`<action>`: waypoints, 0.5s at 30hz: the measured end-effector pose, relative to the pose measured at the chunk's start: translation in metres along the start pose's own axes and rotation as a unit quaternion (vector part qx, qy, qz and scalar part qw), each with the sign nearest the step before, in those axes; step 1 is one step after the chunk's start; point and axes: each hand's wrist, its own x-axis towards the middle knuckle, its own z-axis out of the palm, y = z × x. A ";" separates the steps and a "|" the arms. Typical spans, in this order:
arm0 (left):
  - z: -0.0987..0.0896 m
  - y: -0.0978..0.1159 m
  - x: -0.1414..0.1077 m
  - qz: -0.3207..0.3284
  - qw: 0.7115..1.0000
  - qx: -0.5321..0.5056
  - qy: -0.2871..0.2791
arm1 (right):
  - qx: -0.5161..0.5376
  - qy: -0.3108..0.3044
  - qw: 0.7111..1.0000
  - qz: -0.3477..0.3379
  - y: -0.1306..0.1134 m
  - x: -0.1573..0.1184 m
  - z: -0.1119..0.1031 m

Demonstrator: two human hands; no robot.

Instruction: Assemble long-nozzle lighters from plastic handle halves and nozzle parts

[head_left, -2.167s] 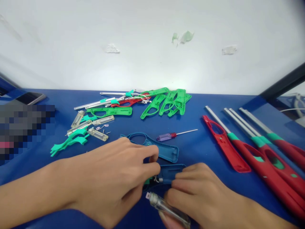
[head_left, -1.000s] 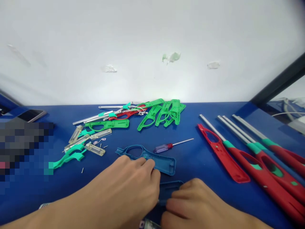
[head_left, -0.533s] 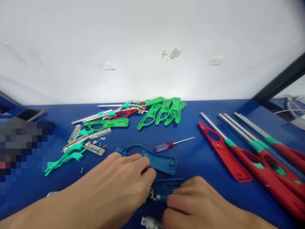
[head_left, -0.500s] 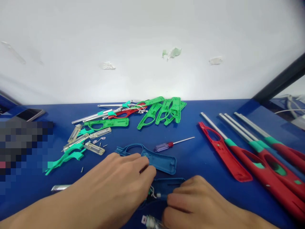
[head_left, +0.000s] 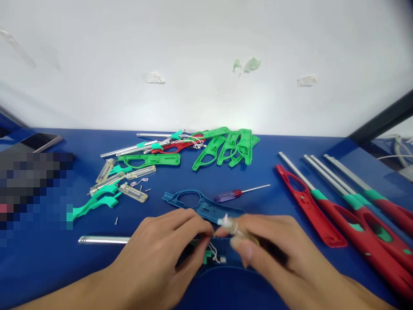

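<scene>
My left hand (head_left: 167,254) is closed on a blue lighter handle half (head_left: 234,255) that lies close in front of me. A silver lighter tube (head_left: 103,240) sticks out from it to the left, partly behind my hand. White wires (head_left: 213,252) and a green trigger (head_left: 207,257) show inside the half. My right hand (head_left: 280,249) pinches a clear lighter fuel tank (head_left: 230,224), its valve end pointing left, above the half; most of the tank is behind the fingers. The other blue handle half (head_left: 203,208) lies just beyond both hands.
A purple-handled screwdriver (head_left: 229,196) lies beyond the blue half. Green handle halves (head_left: 209,153) are piled at the back. Clear fuel tanks (head_left: 134,192), green triggers (head_left: 97,204) and screws (head_left: 116,221) are at left. Red lighters (head_left: 338,221) and a red half (head_left: 309,206) lie at right.
My right hand has raised the fuel tank from the near edge of view to above the blue half and turned it. The view has shifted slightly, showing more of the tube.
</scene>
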 end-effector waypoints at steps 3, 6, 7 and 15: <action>0.004 -0.003 -0.003 0.018 0.999 -0.008 0.030 | -0.012 0.004 1.000 0.027 0.004 0.010 -0.006; 0.005 -0.004 -0.005 0.041 0.998 -0.001 0.044 | -0.042 0.003 0.998 0.043 0.008 0.012 -0.011; 0.005 -0.004 -0.005 0.042 0.998 0.000 0.047 | -0.053 0.001 0.998 0.044 0.009 0.011 -0.011; 0.008 -0.006 -0.006 0.053 0.998 0.008 0.045 | -0.104 -0.085 0.990 0.048 0.016 -0.001 -0.006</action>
